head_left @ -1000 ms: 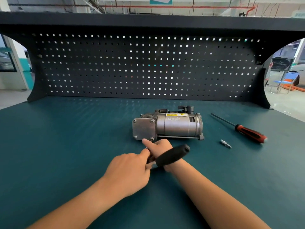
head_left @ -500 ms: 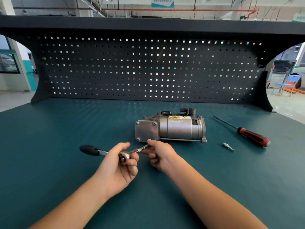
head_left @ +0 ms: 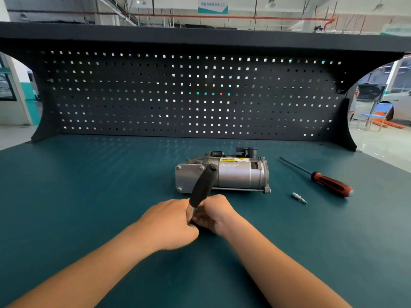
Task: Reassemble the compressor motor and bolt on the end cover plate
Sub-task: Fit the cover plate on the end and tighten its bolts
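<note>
While the motor (head_left: 235, 175) lies on its side at the middle of a teal bench (head_left: 89, 196), a person holds a wrench (head_left: 203, 187) just in front of it with both hands. The left hand (head_left: 169, 223) and right hand (head_left: 214, 215) are pressed together, knuckle to knuckle, their fingers curled round the tool's lower end. The wrench's head is hidden between the fingers, so what the fingertips pinch there cannot be told. The black handle rises from the hands, tilted up and away, and its tip overlaps the motor in this view; whether it touches the housing cannot be told.

The square cover plate (head_left: 188, 177) sits on the motor's left end, facing the camera, with bolts (head_left: 178, 168) showing at three of its corners; the fourth corner is behind the handle. A yellow warning label runs along the top of the grey cylinder.

To the right of the motor, well apart from the hands, a screwdriver (head_left: 329, 183) with a red and black grip lies at an angle, its shaft pointing toward the back. A small metal bit (head_left: 299, 198) lies between it and the motor. A black pegboard (head_left: 178, 96) closes off the back of the bench, and a blue chair (head_left: 378, 113) stands on the shop floor beyond its right edge.
</note>
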Available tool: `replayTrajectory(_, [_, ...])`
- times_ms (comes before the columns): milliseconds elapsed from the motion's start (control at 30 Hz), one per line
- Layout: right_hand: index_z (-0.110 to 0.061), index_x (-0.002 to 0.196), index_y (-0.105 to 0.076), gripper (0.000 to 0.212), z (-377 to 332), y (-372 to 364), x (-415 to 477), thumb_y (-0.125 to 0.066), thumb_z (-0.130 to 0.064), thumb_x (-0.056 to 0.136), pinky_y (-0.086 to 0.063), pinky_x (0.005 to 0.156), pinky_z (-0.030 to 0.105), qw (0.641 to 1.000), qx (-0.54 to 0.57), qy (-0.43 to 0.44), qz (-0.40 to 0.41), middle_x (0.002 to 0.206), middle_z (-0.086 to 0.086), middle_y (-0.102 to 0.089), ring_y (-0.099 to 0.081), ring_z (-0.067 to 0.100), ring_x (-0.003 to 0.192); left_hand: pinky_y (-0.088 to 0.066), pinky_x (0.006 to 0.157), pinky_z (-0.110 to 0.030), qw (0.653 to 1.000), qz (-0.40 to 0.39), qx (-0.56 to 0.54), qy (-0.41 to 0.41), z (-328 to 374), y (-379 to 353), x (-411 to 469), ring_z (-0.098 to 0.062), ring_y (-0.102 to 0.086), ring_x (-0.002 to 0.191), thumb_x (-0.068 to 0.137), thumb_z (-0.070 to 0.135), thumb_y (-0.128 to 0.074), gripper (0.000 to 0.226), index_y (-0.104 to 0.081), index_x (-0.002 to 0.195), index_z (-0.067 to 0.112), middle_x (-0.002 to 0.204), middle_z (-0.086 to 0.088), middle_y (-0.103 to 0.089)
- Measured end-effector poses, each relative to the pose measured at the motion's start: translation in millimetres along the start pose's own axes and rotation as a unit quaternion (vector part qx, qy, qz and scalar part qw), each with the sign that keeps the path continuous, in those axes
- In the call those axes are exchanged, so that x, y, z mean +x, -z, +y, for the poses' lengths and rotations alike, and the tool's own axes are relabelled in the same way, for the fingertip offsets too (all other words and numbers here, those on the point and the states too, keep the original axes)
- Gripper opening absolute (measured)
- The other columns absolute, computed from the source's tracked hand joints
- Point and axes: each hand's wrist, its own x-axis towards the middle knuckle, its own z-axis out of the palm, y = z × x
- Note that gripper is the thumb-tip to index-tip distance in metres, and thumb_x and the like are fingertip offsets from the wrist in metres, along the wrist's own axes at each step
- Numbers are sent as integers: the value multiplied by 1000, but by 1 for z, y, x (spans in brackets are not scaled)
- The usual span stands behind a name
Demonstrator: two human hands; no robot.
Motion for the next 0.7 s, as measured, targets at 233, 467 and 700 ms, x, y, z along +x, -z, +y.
replayTrajectory(233, [-4, 80, -53, 24, -2, 0, 1, -43, -15, 99, -50, 52, 23, 998, 57, -17, -33, 52, 6, -64, -61, 16, 49, -43, 37, -17, 751, -3, -632, 190, -7, -9, -2, -12, -56, 40, 86, -4, -44, 31, -50, 112, 12, 55, -7, -62])
replayTrajectory(467, [-4, 91, -55, 23, 3, -7, -5, -41, -19, 100, -54, 63, 24, 998, 46, -12, -44, 76, 9, -64, -63, 19, 66, -33, 29, -11, 336, 58, -913, 223, -3, -16, -9, -5, -42, 31, 90, 9, -46, 15, -48, 76, 3, 63, -16, -59])
replayTrajectory(700, [-8, 78, -50, 24, 4, -7, -9, -40, -13, 99, -46, 43, 19, 993, 108, -20, -35, 36, -3, -48, -48, 8, 31, -39, 33, -13, 507, -8, -840, 195, 6, -18, -5, -7, -47, 37, 86, -6, -41, 28, -58, 105, 5, 70, -14, -64])
